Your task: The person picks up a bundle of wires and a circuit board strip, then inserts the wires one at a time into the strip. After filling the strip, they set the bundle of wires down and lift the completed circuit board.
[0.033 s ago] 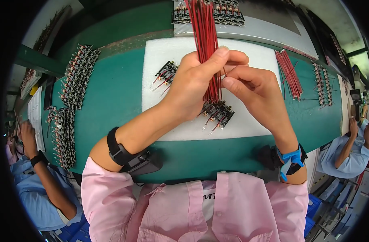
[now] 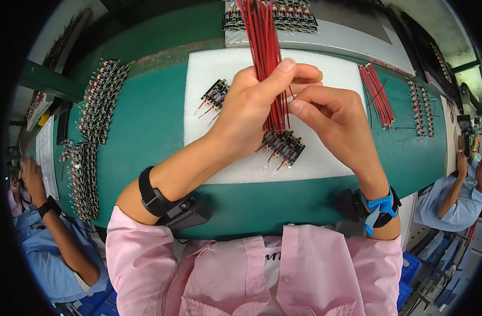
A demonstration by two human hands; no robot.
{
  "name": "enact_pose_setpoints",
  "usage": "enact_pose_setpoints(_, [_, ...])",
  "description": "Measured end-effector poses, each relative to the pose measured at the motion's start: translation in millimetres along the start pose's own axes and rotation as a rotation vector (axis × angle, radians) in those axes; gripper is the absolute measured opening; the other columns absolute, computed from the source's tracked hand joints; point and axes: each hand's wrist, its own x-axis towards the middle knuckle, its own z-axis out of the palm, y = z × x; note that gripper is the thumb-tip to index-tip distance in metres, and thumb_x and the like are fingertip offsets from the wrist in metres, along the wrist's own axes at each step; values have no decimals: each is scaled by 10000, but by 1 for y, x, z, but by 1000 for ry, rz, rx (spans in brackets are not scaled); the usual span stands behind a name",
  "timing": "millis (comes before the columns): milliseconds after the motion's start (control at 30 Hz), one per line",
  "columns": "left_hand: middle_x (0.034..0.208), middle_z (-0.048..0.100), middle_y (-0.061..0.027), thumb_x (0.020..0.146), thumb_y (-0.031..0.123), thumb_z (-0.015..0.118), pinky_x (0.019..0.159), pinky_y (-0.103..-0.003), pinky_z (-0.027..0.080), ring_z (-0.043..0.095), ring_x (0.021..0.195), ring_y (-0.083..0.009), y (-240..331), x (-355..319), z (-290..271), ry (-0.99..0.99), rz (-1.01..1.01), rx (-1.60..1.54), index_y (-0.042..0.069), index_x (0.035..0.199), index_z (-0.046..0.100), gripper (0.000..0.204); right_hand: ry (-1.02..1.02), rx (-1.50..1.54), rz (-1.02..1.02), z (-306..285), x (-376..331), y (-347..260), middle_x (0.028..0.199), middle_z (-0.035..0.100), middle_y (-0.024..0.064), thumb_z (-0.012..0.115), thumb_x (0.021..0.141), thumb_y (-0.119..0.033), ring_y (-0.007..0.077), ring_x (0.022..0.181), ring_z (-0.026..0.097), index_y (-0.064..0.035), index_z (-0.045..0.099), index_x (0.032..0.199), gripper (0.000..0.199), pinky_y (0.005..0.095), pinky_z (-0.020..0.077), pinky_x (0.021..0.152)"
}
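Note:
My left hand (image 2: 247, 105) is wrapped round a thick bundle of red and black wires (image 2: 263, 42), which it holds upright over the white foam sheet (image 2: 320, 167). Close beside it, my right hand (image 2: 333, 115) has thumb and forefinger pinched together at the bundle's right side, on a thin wire that stands slightly apart from the rest. Below the bundle's lower ends lies a group of small black circuit boards (image 2: 285, 149) with short red leads and clear tips. Another such group of boards (image 2: 215, 95) sits on the foam, partly hidden by my left hand.
Rows of wired boards (image 2: 96, 105) line the green table (image 2: 146, 126) at left. On the right lie more red wires (image 2: 378, 97) and strips of small parts (image 2: 417, 108). A grey ledge (image 2: 325, 45) at the back carries boards (image 2: 293, 21). Co-workers in blue sit at both sides.
The wire bundle and both my hands have shifted very slightly left and up. At left, the co-worker's hand has moved a little. My grips look the same.

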Motion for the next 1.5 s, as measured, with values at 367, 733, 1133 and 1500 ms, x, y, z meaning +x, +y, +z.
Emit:
enact_pose_setpoints(367, [515,404,20,804,272,481,433,-241,338,386,467,-63,8,-6,-3,-27,-192,413,-5,766,536,285,91,644,246,-14,-16,11,619,514,36,462,818,-127,69,480,425,19,532,755,174,199,392,489])
enact_pose_setpoints(733, [497,403,24,770,190,538,361,-203,269,348,406,-44,0,-7,-4,-102,-141,516,5,747,537,186,185,570,182,4,-15,14,639,530,40,490,810,-113,83,524,471,24,545,788,149,191,381,503])
enact_pose_setpoints(1133, [526,512,-54,709,85,584,443,-259,372,488,440,-149,0,-13,-2,-208,212,1039,-10,765,533,121,275,342,74,10,-37,10,673,546,35,563,728,-59,86,579,489,19,556,758,83,190,377,523])
enact_pose_setpoints(1500, [520,499,-150,646,35,549,461,-362,383,513,484,-294,-4,-22,10,-360,271,999,-27,679,493,90,539,113,-117,37,-76,40,780,578,84,585,644,41,141,645,541,54,543,803,165,229,437,611])
